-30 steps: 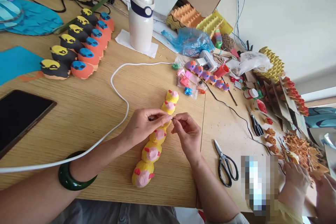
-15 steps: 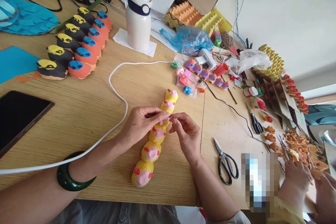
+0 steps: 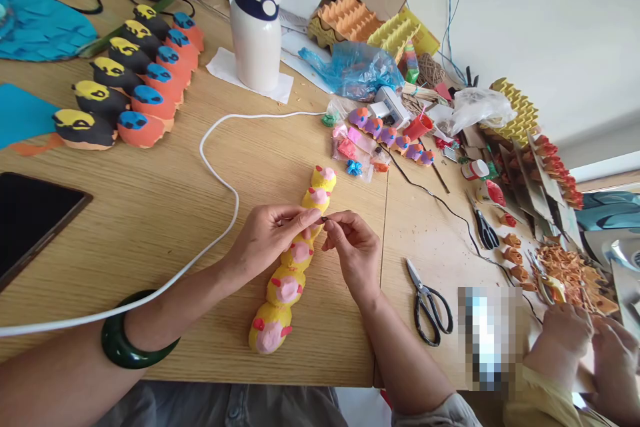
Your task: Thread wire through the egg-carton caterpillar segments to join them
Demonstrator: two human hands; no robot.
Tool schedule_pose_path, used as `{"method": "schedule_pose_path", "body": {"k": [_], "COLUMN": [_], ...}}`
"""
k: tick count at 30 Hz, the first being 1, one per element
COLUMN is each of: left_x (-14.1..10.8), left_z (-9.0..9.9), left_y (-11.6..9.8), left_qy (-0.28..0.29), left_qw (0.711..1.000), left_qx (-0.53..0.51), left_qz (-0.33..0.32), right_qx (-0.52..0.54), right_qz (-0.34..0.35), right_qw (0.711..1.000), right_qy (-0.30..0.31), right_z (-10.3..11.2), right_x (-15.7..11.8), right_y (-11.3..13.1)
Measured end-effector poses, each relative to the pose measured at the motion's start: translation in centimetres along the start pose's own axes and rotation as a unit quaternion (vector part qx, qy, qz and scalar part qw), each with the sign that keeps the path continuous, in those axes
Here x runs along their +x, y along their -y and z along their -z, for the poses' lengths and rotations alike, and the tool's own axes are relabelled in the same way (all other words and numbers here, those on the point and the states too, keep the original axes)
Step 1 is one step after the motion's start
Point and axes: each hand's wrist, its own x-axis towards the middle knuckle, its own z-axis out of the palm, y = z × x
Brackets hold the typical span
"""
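A yellow bumpy strip [image 3: 286,288] with pink and red patches lies slantwise on the wooden table [image 3: 200,320]. Above its middle, my left hand [image 3: 275,233] pinches a tiny dark piece between thumb and finger. My right hand [image 3: 353,247] meets it from the other side, its thumb and forefinger closed on the same small dark bit. Both hands hide part of the strip. A dark green bangle [image 3: 123,340] circles my left wrist. Black-handled scissors [image 3: 429,303] lie to the right of my right forearm.
At the left are a phone [image 3: 37,223], a white cable [image 3: 220,240] and black and orange painted strips [image 3: 123,63]. A white bottle [image 3: 256,33] stands at the back. Clay packets [image 3: 350,140] lie beyond the strip. Another person's hands [image 3: 567,330] work at the right.
The view has shifted slightly, so the table items appear a little further left and up. My hands stay together over the strip with fingers still pinched.
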Motion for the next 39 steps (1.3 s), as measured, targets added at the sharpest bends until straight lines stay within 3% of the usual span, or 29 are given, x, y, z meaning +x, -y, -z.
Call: {"method": "schedule_pose_path", "body": {"k": [9, 15, 21, 29, 39], "left_x": [0.2, 0.4, 0.3, 0.3, 0.3], "left_z": [0.2, 0.1, 0.0, 0.0, 0.1], "left_y": [0.8, 1.1, 1.1, 1.1, 0.9], "left_qy": [0.018, 0.006, 0.007, 0.004, -0.016], "left_qw": [1.000, 1.000, 1.000, 1.000, 0.999], "left_qx": [0.008, 0.007, -0.012, -0.020, 0.025], "left_qz": [-0.006, -0.030, -0.026, 0.013, -0.029], "right_qx": [-0.066, -0.011, 0.029, 0.077, 0.065], "right_qz": [0.052, 0.013, -0.006, -0.058, -0.071], "right_qw": [0.996, 0.999, 0.999, 0.995, 0.995], "right_qy": [0.006, 0.028, 0.013, -0.014, -0.010], "right_z": [0.1, 0.0, -0.2, -0.1, -0.4], "right_x": [-0.2, -0.2, 0.0, 0.3, 0.2], "right_y": [-0.5, -0.1, 0.2, 0.2, 0.2]}}
